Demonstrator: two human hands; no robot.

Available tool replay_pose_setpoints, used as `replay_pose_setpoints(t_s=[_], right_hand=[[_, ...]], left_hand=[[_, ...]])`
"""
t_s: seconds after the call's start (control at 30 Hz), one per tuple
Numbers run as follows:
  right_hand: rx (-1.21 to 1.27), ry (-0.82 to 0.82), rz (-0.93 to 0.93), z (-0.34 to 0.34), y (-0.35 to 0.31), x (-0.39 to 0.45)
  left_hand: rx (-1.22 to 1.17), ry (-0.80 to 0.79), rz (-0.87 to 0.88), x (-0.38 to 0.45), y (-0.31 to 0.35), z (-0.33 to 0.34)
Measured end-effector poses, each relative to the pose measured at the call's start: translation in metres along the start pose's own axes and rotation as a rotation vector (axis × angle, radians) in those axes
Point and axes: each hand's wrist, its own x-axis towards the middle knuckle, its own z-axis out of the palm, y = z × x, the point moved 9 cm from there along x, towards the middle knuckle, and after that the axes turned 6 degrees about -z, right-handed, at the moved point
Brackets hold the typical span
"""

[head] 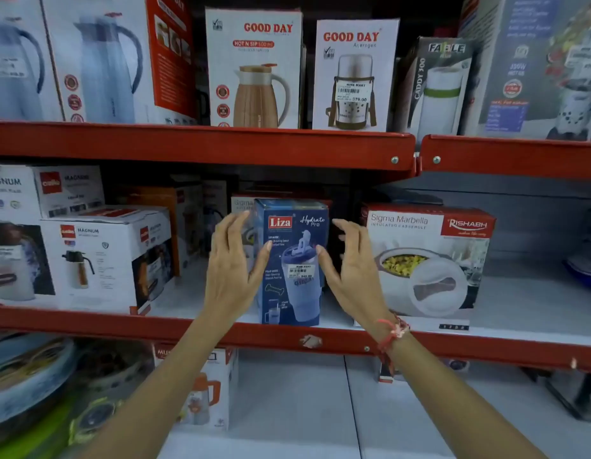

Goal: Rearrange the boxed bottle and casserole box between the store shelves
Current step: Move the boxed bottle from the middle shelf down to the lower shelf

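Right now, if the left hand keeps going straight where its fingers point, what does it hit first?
Probably the partly hidden Sigma box behind the blue Liza bottle box. The left hand points up and into the shelf along the Liza box's left side; depth is unclear.

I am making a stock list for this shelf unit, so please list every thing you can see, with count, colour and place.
Liza bottle box: 1, blue, middle shelf front, upright between the two hands.
Sigma Marbella casserole box: 1, white and red, middle shelf, right of the blue box.
Magnum flask boxes: at least 2, white, middle shelf left.
Good Day boxes: 2, white with red lettering, top shelf centre.
Large jug boxes: 2, white and orange, top shelf left.
Caddy 300 box: 1, dark, top shelf right.
Shelves: red edges, three levels.
Left hand: open, at the blue box's left side.
Right hand: open, at its right side, red thread on the wrist.
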Motion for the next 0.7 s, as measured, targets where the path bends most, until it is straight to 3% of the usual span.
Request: replay_pose_setpoints(t_s=[0.13, 0.23, 0.43, 0.7], right_hand=[[0.320, -0.285, 0.379, 0.042, 0.032, -0.019], [0.418, -0.415, 0.440, 0.063, 0.034, -0.028], [0.482, -0.344, 0.405, 0.054, 0.024, -0.023], [0.628, -0.258, 0.300, 0.006, -0.010, -0.028]], left_hand=[[-0.273, -0.334, -0.401, -0.015, -0.037, 0.041], [-0.313, -0.530, -0.446, -0.026, -0.036, 0.063], [-0.395, -0.460, -0.487, -0.024, -0.031, 0.052], [-0.502, -0.426, -0.355, -0.032, 0.002, 0.013]])
